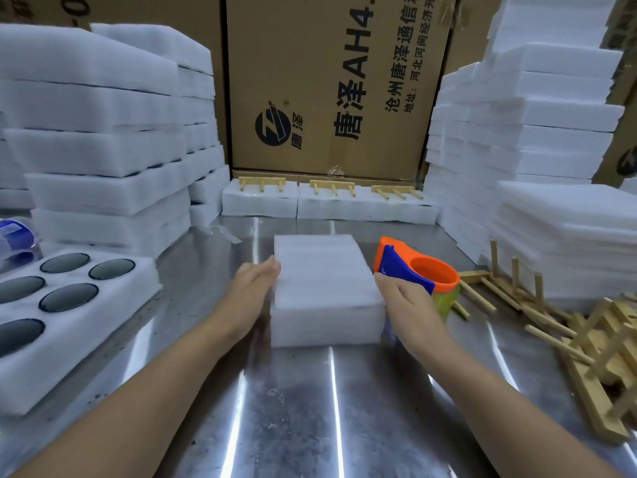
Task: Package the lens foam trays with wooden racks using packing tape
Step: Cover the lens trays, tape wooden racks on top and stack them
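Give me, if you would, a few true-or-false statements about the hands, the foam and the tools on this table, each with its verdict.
1. The left hand and the right hand lie with straight fingers against opposite sides of the foam stack. True.
2. The tape dispenser stands to the left of the foam stack. False: it stands to its right, just behind the right hand.
3. The open foam tray at the left holds dark lenses. True.
4. The loose wooden racks are piled at the left of the table. False: they lie at the right.
5. The foam packs along the back carry wooden racks on top. True.
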